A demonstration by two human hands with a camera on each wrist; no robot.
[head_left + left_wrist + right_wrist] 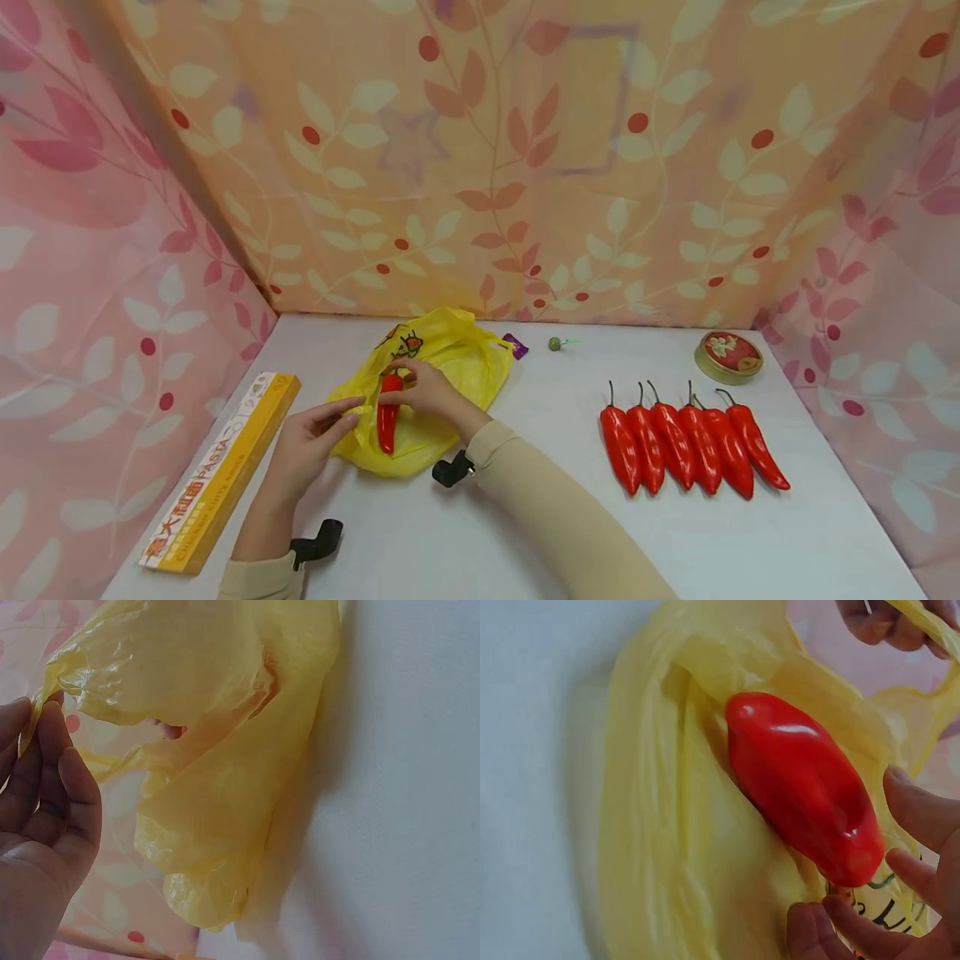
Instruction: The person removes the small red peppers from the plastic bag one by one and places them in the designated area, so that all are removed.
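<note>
A yellow plastic bag (457,392) lies crumpled at the left middle of the table, its mouth towards the hands. My left hand (306,446) pinches the bag's edge between thumb and fingers, a strip of it showing in the left wrist view. A glossy red chili pepper (802,787) lies against the bag's yellow film, stem end towards my right hand (431,392). The fingers (862,922) of that hand are spread around the stem end, with the thumb apart from the pepper in the right wrist view. Several more red chili peppers (678,446) lie in a row at the right.
A yellow pasta box (225,475) lies slanted along the left side. Behind the bag are a small purple packet (515,346) and a green lollipop (555,343). A round red-lidded tin (729,357) stands at the back right. Patterned cloth walls (495,167) enclose the table.
</note>
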